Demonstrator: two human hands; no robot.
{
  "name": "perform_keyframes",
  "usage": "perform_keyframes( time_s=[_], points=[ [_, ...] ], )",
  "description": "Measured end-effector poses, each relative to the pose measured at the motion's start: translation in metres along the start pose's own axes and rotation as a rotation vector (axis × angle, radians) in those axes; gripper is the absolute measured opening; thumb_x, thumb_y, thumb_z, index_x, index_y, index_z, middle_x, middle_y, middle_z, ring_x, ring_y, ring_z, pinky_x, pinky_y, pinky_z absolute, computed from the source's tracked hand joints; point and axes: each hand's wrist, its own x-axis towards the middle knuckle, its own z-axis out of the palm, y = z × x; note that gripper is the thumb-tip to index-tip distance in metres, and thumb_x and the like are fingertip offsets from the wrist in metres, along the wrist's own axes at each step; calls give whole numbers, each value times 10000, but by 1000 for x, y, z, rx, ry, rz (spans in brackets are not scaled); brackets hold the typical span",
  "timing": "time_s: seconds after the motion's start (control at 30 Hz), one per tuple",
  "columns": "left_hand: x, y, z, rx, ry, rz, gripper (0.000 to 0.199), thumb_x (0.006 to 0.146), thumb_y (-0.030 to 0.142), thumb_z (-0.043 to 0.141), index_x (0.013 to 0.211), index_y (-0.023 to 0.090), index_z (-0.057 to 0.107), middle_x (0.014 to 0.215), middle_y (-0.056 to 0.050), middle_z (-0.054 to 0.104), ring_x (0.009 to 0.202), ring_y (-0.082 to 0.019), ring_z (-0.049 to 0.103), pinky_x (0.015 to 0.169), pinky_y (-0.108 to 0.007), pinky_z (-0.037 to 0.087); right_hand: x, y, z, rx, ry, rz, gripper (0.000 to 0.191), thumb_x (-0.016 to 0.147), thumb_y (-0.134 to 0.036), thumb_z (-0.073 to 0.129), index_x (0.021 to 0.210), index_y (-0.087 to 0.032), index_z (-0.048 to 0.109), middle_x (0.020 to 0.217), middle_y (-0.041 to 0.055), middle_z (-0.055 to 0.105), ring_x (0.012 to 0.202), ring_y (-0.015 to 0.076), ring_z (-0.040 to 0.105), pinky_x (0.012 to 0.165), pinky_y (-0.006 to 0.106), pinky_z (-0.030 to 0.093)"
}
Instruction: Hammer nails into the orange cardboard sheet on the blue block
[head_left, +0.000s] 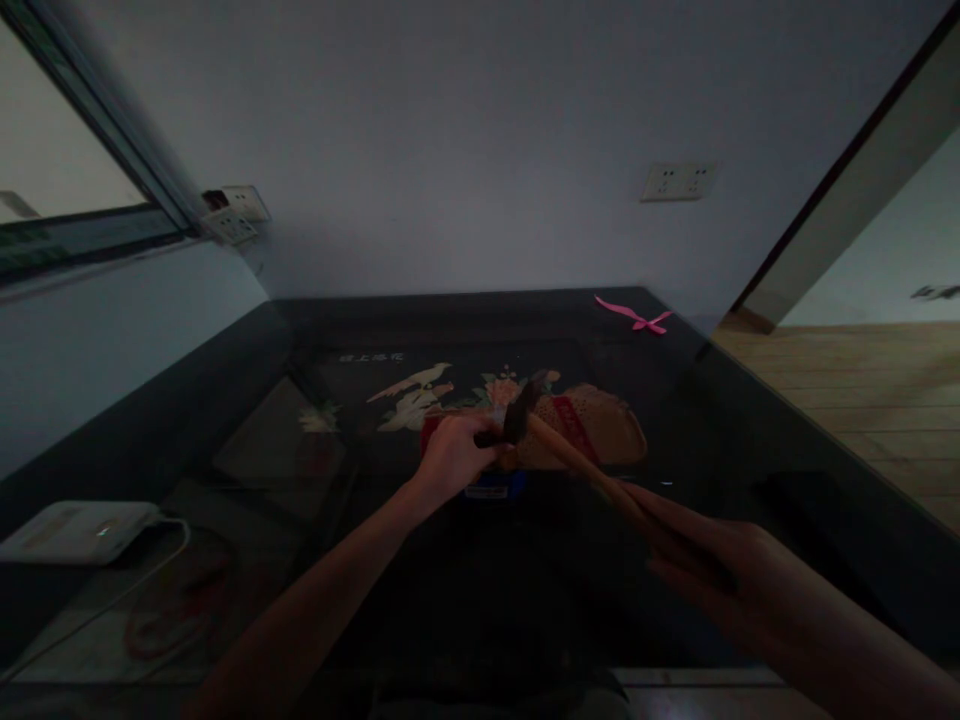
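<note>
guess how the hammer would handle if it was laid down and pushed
The hammer probably feels head-heavy: its dark head looks like metal, its tan handle like wood. It should stay stiff, judging by that straight handle. Pushed, it would likely pivot near the head, with the long handle swinging.

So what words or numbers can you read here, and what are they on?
"上" and "花": in the row of white characters on the dark table; the row's other characters are too blurred.
Red band across the tan item: marks too blurred to read.
Pale label on the blue item: too small to read.
No numbers are readable.
</note>
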Motion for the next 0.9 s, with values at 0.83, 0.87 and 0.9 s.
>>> perform_keyframes(
  time_s=[0.83,0.87,0.9],
  points=[
    [-5,0,-5,54,78,210,89,780,246,728,850,190,729,844,-14,743,765,-162,684,736,-260,508,-1,10,17,390,250,218,593,816,-424,640,1379,-263,544,628,-8,600,450,106,431,352,181,370],
    [-5,0,-5,49,79,212,83,783,237,724,851,189,728,843,-16,743,758,-160,685,725,-258,513,-1,11,19,419,264,234,590,809,-431,649,1370,-272,555,623,-14,572,464,107,419,359,181,364],
    [-5,1,-6,40,79,211,77,785,224,719,852,187,726,844,-17,744,752,-159,686,716,-255,518,-1,13,21,443,269,245,582,801,-436,657,1355,-279,569,610,-21,543,469,107,405,358,180,351]
  ],
)
